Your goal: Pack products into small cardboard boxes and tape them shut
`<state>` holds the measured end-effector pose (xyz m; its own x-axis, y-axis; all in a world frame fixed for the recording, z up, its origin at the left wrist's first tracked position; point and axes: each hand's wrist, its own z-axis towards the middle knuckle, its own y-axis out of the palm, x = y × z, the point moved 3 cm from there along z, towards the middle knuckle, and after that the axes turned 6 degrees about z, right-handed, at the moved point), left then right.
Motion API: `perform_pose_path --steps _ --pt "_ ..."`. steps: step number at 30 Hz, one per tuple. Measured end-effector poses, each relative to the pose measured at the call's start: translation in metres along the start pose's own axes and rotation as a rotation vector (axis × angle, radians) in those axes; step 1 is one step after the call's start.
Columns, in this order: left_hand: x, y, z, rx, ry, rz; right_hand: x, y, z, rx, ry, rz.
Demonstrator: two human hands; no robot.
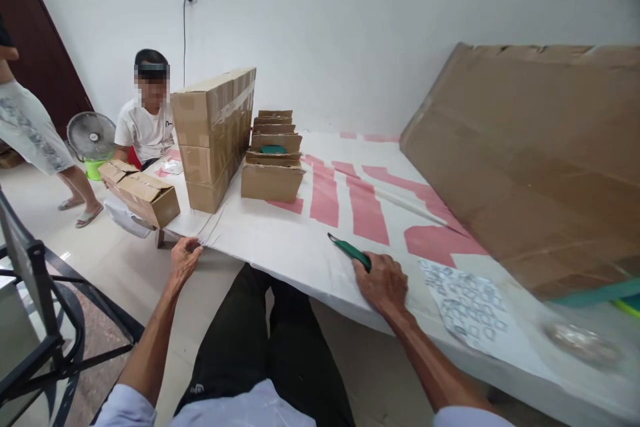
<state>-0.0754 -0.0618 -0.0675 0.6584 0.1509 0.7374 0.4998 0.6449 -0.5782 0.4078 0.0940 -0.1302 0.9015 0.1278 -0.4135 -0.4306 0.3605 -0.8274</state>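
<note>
My right hand [383,280] is wrapped round a green utility knife [350,251] and rests on the near edge of the white-covered table [280,240]. The knife's dark, metallic tip points away from me and to the left. At the table's left corner, my left hand [186,259] is closed in a pinch by the edge of the cover. Whatever sits between its fingertips is too small to make out. Right of my right hand lies a sheet [467,307] with many small bluish pieces or marks on it.
Stacked cartons [220,140] and open cardboard boxes [273,180] stand at the table's back left. A large cardboard panel [540,167] leans at the right, near a clear plastic bundle [583,341]. A co-worker [147,123] sits beyond a long carton [143,193]. Black metal frame [35,280] at left.
</note>
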Motion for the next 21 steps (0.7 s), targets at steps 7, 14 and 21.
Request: perform_pose_path --steps 7,14,21 --pt "-0.005 -0.068 0.016 0.355 0.01 0.096 0.0 0.0 0.0 -0.013 -0.013 0.009" --pt "0.006 -0.081 0.04 0.264 0.179 0.215 0.0 0.001 0.001 -0.004 -0.013 -0.001" --pt "0.064 -0.03 0.0 0.247 0.224 0.294 0.005 0.005 0.002 0.005 -0.026 -0.007"
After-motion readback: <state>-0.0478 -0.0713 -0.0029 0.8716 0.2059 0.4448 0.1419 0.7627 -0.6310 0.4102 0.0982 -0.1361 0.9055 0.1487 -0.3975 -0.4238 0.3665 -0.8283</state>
